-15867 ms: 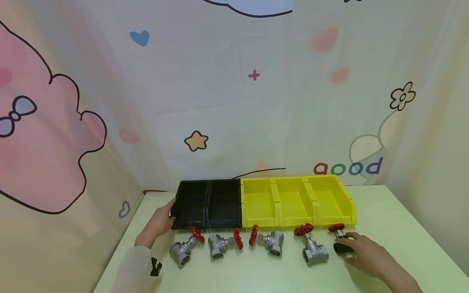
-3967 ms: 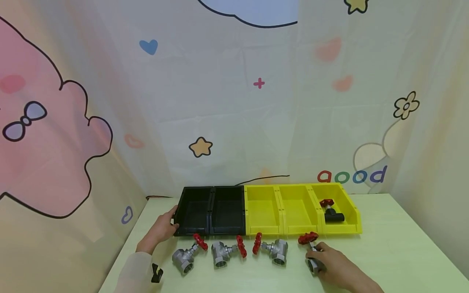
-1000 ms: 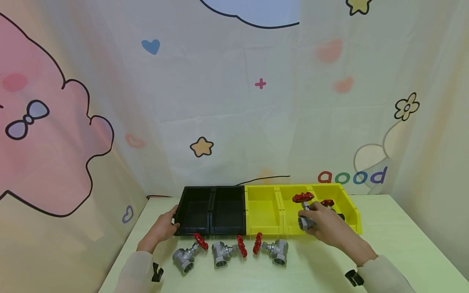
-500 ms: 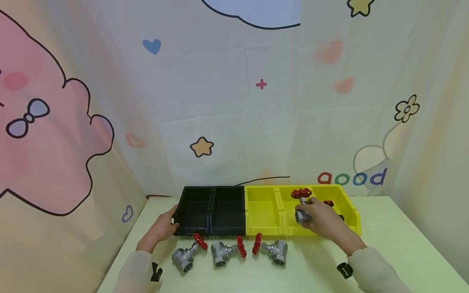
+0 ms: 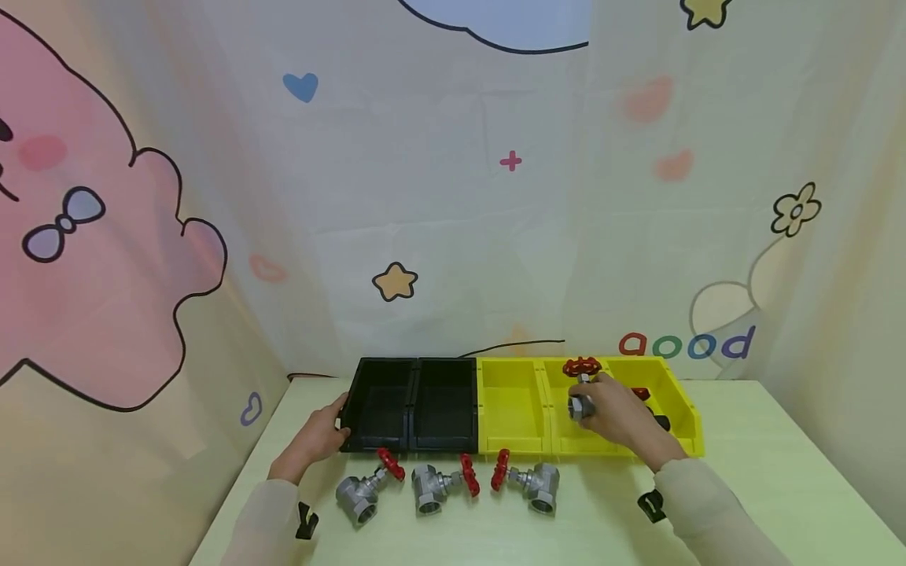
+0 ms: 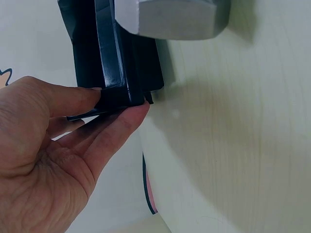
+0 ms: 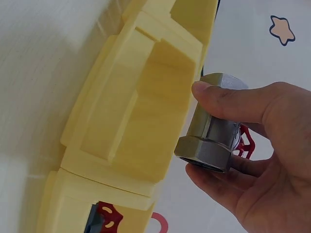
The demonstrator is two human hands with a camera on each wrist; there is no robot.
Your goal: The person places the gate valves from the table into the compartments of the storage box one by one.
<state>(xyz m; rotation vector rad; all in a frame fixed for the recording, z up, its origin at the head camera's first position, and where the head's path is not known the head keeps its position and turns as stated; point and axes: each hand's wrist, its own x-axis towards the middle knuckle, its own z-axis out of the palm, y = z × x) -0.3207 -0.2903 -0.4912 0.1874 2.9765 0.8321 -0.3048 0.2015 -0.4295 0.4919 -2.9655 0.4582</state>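
My right hand [image 5: 617, 409] grips a silver gate valve [image 7: 209, 131] by its metal body, with its red handwheel [image 5: 582, 366] uppermost. In the head view the valve overlaps the middle yellow bin [image 5: 580, 446]; the right wrist view shows it held over that bin's opening. My left hand [image 5: 315, 437] pinches the side wall of the leftmost black bin [image 6: 114, 94], thumb inside and fingers outside. A black valve with a red handwheel [image 7: 108, 217] lies in the rightmost yellow bin [image 5: 683, 428], partly hidden behind my right hand.
Three more silver valves with red handwheels, a left one [image 5: 359, 497], a middle one [image 5: 430, 489] and a right one [image 5: 541, 486], lie on the table before the bins. A second black bin [image 5: 444, 442] and another yellow bin [image 5: 511, 444] stand in the row.
The black valve went from the table into the rightmost yellow bin. My right hand then lifted a silver valve off the table and carried it up and left over the middle yellow bin.
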